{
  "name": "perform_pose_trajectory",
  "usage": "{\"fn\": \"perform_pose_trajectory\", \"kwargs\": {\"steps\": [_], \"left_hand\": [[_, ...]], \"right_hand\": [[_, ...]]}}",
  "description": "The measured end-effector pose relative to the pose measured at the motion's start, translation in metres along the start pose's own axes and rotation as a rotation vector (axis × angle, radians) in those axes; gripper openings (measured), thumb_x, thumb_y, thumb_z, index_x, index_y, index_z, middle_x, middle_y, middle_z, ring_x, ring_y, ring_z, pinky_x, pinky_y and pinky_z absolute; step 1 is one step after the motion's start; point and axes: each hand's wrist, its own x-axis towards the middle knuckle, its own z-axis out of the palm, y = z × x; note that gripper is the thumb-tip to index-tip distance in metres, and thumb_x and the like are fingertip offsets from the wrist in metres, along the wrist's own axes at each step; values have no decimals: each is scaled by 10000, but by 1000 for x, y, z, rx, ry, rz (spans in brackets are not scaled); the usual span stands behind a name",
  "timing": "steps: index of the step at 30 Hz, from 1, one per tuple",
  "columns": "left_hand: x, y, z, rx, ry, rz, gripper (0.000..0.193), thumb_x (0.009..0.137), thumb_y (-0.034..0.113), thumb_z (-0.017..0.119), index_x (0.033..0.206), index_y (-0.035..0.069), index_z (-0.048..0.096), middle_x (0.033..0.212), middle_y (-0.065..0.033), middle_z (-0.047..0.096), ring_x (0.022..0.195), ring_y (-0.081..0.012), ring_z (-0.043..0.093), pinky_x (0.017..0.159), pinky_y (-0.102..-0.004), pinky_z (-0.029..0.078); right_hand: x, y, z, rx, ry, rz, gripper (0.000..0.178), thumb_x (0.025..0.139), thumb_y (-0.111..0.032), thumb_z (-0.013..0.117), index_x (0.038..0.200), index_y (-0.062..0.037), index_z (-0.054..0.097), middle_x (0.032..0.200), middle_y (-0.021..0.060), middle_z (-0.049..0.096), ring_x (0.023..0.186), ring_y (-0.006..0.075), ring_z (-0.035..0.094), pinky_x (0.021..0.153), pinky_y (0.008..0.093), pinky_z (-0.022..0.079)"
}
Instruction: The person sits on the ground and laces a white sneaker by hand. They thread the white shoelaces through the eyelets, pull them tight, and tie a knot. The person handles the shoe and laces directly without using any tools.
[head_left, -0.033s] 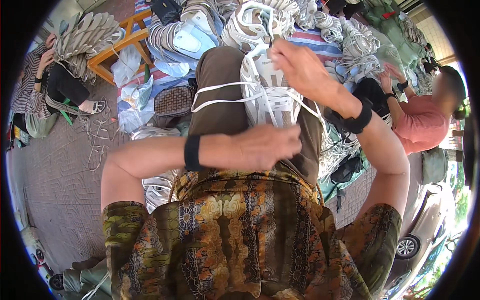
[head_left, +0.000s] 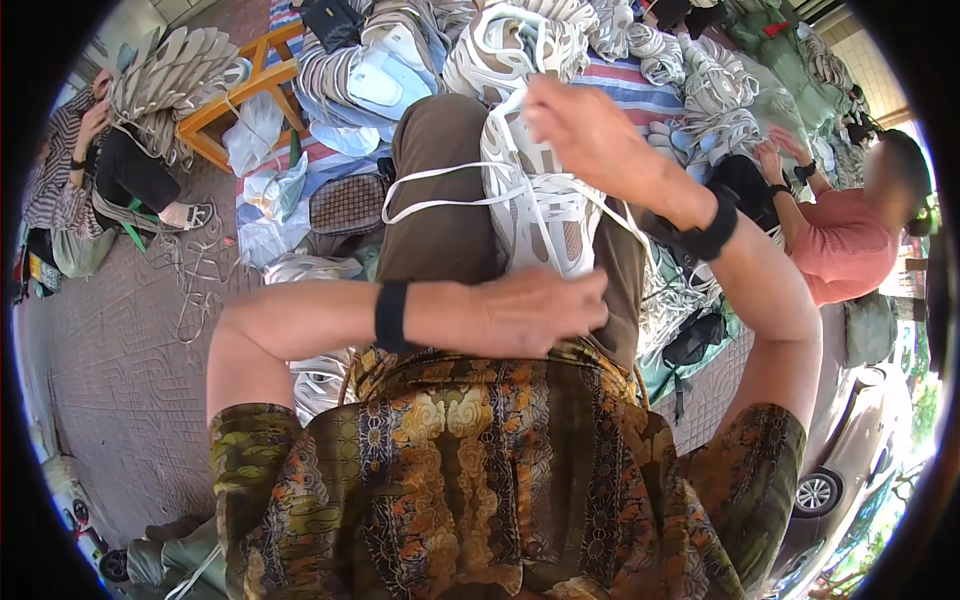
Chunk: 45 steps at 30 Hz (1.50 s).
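A white and beige sneaker upper [head_left: 505,190] lies on my lap over my brown trousers, with its toe toward me. White laces [head_left: 440,178] cross its front, and a long loop hangs out over my left thigh. Held above the tongue end, my right hand [head_left: 590,135] has its fingers curled together; whatever they pinch is hidden. My left hand [head_left: 530,310] is closed just on my side of the toe, fingers pointing right and slightly blurred. Whether a lace end is in it cannot be made out. Both wrists wear black bands.
Beyond my knees, stacked uppers [head_left: 500,55] cover a striped sheet [head_left: 625,85]. A wooden stool frame [head_left: 215,125] and brown patterned bag [head_left: 345,205] are on the left. Loose laces [head_left: 670,300] lie by my right leg. Co-workers sit left and right [head_left: 850,235].
My right hand has shifted slightly left over the tongue. My left hand has moved a little down and right, uncovering more of the toe.
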Motion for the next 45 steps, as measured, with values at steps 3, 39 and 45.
{"fn": "perform_pose_trajectory", "kwargs": {"steps": [3, 39, 45], "left_hand": [[6, 21, 18, -144, -31, 273, 188, 740, 12, 546, 897, -41, 459, 856, -175, 470, 671, -336, 560, 531, -416, 469], [-7, -72, -85, 326, 425, -460, 227, 810, 152, 647, 1010, 43, 648, 876, -86, 554, 772, -227, 573, 708, -341, 462], [-4, -74, -82, 381, 379, -415, 84, 806, 100, 594, 852, 33, 613, 902, -116, 559, 841, -317, 583, 741, -424, 452]], "right_hand": [[45, -31, 35, 419, -207, -157, 148, 900, -157, 553, 842, -38, 485, 708, 39, 486, 620, 127, 499, 546, 306, 437], [-144, 16, 14, -143, 385, 453, 129, 889, -132, 551, 919, -29, 623, 734, 193, 606, 654, 402, 587, 570, 439, 465], [-130, 18, -6, 176, 595, 491, 211, 999, -171, 488, 992, -18, 633, 658, -42, 495, 615, 27, 447, 537, 207, 363]]}}
